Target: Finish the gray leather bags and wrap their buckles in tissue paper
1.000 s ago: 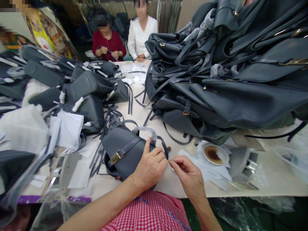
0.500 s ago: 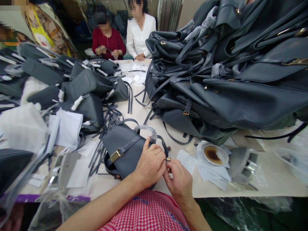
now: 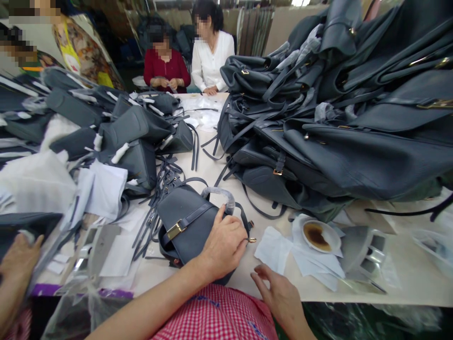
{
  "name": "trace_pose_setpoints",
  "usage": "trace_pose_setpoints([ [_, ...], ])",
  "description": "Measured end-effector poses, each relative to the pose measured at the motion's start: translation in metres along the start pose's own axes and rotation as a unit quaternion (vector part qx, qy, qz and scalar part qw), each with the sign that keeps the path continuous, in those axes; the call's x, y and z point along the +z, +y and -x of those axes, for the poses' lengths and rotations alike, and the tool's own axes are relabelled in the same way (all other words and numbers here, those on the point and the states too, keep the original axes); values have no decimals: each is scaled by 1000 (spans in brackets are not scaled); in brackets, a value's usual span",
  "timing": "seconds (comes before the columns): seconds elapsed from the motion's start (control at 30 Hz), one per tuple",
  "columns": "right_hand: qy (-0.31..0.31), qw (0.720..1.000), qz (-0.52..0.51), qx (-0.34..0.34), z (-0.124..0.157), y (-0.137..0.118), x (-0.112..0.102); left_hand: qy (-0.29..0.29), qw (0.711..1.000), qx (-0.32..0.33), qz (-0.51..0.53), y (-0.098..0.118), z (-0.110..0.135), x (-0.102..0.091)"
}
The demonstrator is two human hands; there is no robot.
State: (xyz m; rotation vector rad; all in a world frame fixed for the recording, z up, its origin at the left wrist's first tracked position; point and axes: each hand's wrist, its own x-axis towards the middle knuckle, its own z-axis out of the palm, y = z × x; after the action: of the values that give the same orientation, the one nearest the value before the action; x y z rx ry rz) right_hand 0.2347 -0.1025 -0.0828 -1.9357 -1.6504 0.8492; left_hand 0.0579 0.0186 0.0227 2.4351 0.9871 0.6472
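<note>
On the bench (image 3: pixel 417 285), two heaps of dark bags (image 3: pixel 318 156), too tangled to count singly; one bag (image 3: pixel 193 236) between them; one round dish (image 3: pixel 336 239). Wearer's hands (image 3: pixel 224 243), two; people (image 3: pixel 213 59) beyond, four.

On the pale table (image 3: pixel 421 278) lie a left heap of dark bags (image 3: pixel 130 125), a right heap (image 3: pixel 347 156), 1 gold-clasped bag (image 3: pixel 189 236) beside loose straps (image 3: pixel 166 178), and scattered white papers (image 3: pixel 273 246).

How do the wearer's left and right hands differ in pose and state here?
The left hand lies on the dark bag; the right hand is apart from it, near the edge of the table. The left hand's index finger extends toward the plastic-wrapped handle, its other fingers curled; the right hand's fingers are parted, with nothing visible between them. Both hands are bare.
</note>
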Motion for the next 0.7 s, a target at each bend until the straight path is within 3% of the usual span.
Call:
trace_pose_setpoints([
  [0.07, -5, 986, -160, 35, -10, -19, -1, -4, 1000, 5, -4, 1, 0, 2],
  [0.13, 2, 949, -313, 46, -20, -39, -1, -5, 1000, 6, -3, 2, 1, 3],
  [0.23, 4, 896, -442, 45, -34, -63, -1, 8, 1000, -6, 8, 2, 3, 3],
  [0.3, 19, 887, -459, 42, -41, -73, -2, 25, 999, -22, 23, 0, 4, 3],
  [0.4, 51, 898, -437, 31, -52, -80, -2, 51, 997, -44, 48, -5, 3, 4],
  [0.53, 30, 920, -390, 22, -70, -76, -1, 86, 993, -58, 62, -7, 5, 0],
  [0.7, 3, 938, -346, 20, -91, -53, -4, 171, 973, -14, 152, -5, 30, -32],
])
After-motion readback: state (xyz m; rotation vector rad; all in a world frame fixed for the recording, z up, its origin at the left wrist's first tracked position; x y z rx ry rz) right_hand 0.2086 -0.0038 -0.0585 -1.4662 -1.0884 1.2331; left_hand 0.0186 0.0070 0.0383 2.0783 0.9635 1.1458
